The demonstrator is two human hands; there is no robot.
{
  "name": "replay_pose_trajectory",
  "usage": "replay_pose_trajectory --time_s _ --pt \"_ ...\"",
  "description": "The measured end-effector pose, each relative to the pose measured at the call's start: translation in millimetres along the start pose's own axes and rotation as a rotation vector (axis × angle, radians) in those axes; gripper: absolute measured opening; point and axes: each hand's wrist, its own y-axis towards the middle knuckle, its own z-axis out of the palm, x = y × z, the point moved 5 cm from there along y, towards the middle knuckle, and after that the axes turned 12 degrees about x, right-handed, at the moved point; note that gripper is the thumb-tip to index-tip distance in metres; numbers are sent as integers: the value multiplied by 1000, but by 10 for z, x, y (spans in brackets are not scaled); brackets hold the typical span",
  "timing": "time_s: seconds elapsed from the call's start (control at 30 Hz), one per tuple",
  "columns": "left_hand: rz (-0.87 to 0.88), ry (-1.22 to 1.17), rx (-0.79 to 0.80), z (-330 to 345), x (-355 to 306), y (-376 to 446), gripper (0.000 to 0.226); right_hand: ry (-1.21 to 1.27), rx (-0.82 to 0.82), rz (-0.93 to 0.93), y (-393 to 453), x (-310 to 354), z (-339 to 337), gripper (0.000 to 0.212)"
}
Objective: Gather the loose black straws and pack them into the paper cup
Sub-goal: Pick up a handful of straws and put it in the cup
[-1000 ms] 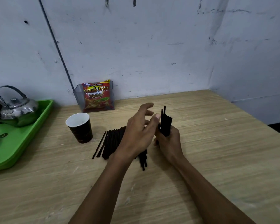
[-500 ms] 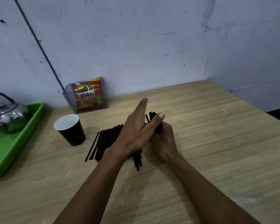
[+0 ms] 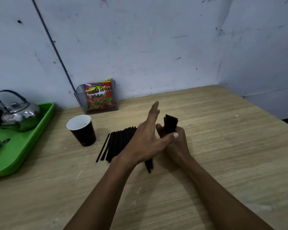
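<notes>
step: squaring up the bundle upright in my right hand
grip: right fist wrapped around it; left hand flat, fingers spread
rest: loose straws on table, beside empty paper cup
next: probably carry bundle to cup, ends down

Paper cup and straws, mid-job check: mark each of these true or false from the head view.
1. The paper cup already holds straws. False: its white inside shows no straws.
2. The right hand grips an upright bundle of straws. True.
3. The loose straws lie on the green tray. False: they lie on the wooden table, right of the cup.
4. The left hand is open, fingers extended beside the bundle. True.
5. The kettle sits on the green tray. True.
</notes>
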Motion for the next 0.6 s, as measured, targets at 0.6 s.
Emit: replay_pose_trajectory --time_s 0.6 --pt "-196 -173 -906 -1519 1338 -1259 89 219 245 -18 533 897 1653 43"
